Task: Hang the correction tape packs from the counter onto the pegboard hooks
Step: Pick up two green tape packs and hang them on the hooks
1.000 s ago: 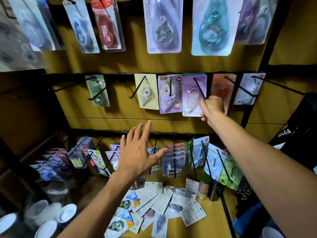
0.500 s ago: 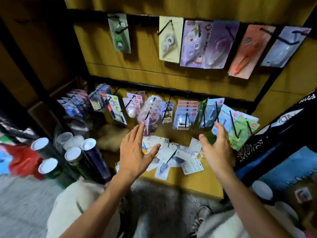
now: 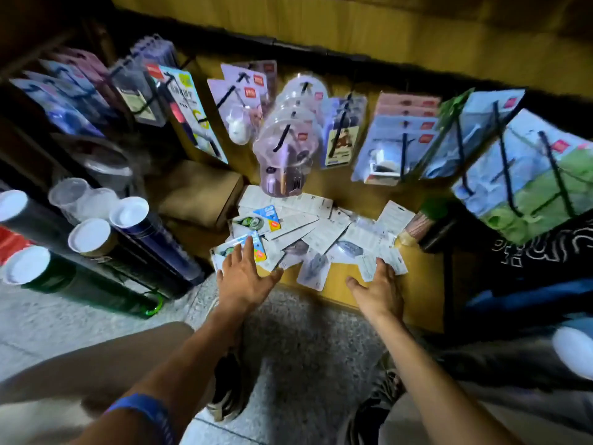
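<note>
your right hand dropped from pegboard; left hand too, both spread flat, empty, over correction tape packs. overlapped pile: risk grabbing two.

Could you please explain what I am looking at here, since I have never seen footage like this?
One camera sits on a person's head, looking down at their own bare hands; there is no robot. The left hand and right hand are both open and hold nothing, reaching over a pile of correction tape packs scattered on a wooden counter. Behind it, more packs hang on black hooks. Tubes with white caps stand at the left.
</note>
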Demonstrator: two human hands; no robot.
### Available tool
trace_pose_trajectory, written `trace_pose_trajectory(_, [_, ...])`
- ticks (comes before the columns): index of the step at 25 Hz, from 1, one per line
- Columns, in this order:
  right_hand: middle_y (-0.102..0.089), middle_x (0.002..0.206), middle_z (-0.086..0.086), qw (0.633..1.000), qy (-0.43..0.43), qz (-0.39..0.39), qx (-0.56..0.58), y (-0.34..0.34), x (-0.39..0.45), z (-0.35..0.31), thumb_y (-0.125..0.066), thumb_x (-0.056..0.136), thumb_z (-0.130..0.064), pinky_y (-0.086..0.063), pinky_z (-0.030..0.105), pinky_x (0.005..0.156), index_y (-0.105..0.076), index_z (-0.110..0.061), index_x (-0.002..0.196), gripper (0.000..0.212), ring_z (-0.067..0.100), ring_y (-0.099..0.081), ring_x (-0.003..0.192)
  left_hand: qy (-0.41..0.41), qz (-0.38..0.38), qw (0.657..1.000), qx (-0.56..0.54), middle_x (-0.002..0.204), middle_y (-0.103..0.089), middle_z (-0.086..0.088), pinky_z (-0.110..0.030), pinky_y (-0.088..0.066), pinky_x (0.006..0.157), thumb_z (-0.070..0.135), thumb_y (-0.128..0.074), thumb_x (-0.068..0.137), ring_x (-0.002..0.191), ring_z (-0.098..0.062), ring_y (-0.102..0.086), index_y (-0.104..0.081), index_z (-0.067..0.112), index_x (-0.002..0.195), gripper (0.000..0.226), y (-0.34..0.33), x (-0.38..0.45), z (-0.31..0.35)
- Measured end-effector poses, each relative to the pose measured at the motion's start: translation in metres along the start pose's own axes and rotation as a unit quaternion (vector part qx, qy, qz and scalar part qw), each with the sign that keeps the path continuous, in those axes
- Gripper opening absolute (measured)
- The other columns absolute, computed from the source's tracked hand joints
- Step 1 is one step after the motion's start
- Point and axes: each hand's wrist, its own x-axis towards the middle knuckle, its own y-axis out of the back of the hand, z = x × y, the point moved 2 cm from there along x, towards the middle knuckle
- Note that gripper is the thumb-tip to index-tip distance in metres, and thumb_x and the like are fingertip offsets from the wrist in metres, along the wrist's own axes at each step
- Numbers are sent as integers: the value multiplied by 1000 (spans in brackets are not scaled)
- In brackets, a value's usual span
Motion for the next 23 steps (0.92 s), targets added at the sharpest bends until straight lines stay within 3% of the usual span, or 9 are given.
trace_pose_trajectory(5, [-36, 155, 10, 998, -13, -64, 21, -81, 85, -10, -67, 85, -45, -37, 43, 109, -29, -16, 151, 81, 35, -39, 137, 35, -46, 997, 42, 159, -26, -14, -56, -28, 113, 53, -61, 88, 143, -37, -28, -13, 19, 157, 92, -45, 95, -42])
trace_pose_trajectory(9, [-46, 147, 12, 995, 80, -66, 12, -144, 124, -43, -68, 84, -31, -43, 42, 103, -40, -20, 144, 67, 33, -47, 130, 43, -44, 995, 83, 151, -37, -15, -56, -31, 110, 47, -52, 88, 134, -42, -38, -22, 17, 154, 79, -67, 156, -82])
trace_pose_trajectory(11, [-40, 149, 10, 990, 122, -60, -23, -162, 137, -64, -68, 82, -27, -41, 43, 105, -39, -23, 144, 69, 34, -43, 132, 38, -59, 994, 88, 149, -38, -15, -53, -34, 105, 43, -54, 88, 130, -43, -41, -19, 19, 156, 80, -69, 178, -99])
trace_pose_trajectory(14, [-20, 160, 10, 987, 110, -60, -100, -175, 153, -85, -67, 82, -32, -31, 49, 110, -26, -30, 151, 80, 35, -28, 142, 14, -103, 990, 94, 149, -39, -19, -48, -40, 104, 32, -63, 90, 128, -44, -45, -14, 20, 158, 84, -77, 200, -119])
trace_pose_trajectory(16, [-5, 164, 4, 932, 246, -12, -265, -181, 149, -94, -63, 85, -32, -21, 51, 115, -14, -36, 153, 84, 32, -13, 148, 5, -102, 987, 128, 140, -46, -19, -47, -44, 100, 32, -64, 88, 121, -42, -48, -22, 23, 154, 80, -82, 203, -123])
trace_pose_trajectory(18, [3, 165, 0, 875, 360, -15, -324, -194, 147, -109, -59, 87, -26, -15, 46, 117, -5, -35, 155, 87, 29, -5, 150, 4, -82, 984, 155, 132, -50, -15, -45, -46, 95, 36, -68, 84, 116, -39, -50, -31, 26, 147, 74, -83, 206, -124])
trace_pose_trajectory(21, [4, 165, 0, 889, 301, -103, -328, -211, 151, -123, -61, 87, -21, -19, 45, 117, -1, -32, 155, 91, 33, -10, 149, 1, -66, 982, 175, 126, -51, -13, -42, -44, 89, 41, -75, 78, 115, -36, -49, -37, 21, 138, 74, -78, 208, -126])
trace_pose_trajectory(23, [-2, 164, -3, 888, 286, -133, -336, -214, 151, -115, -63, 85, -20, -26, 48, 113, -8, -34, 154, 90, 32, -13, 147, -26, -56, 985, 159, 124, -50, -12, -42, -45, 87, 43, -79, 73, 114, -36, -49, -43, 17, 131, 73, -73, 211, -124])
